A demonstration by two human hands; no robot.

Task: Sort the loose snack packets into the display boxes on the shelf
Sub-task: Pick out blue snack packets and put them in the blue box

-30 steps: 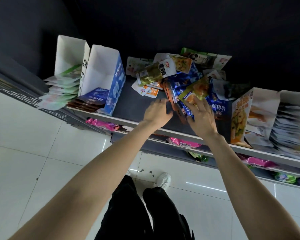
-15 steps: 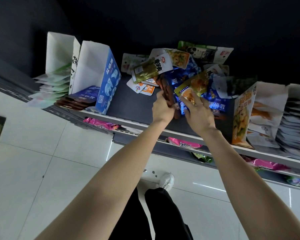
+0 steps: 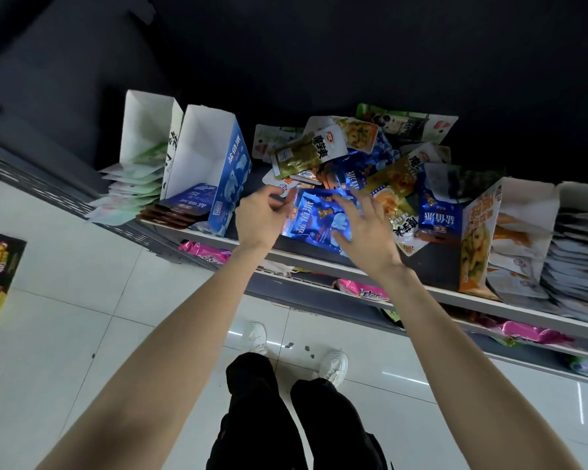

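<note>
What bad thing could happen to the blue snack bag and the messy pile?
1. The blue packet sits near the shelf front edge, held at its left side by the left hand; the right hand has fingers spread. A weak grip might let it drop to the floor.
2. The loose pile is heaped unevenly; pulling one out may make others slide off.

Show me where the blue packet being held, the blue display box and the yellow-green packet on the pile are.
blue packet [image 3: 314, 220], head view, printed front.
blue display box [image 3: 231, 178], head view, blue side wall.
yellow-green packet [image 3: 299, 157], head view, clear middle.
</note>
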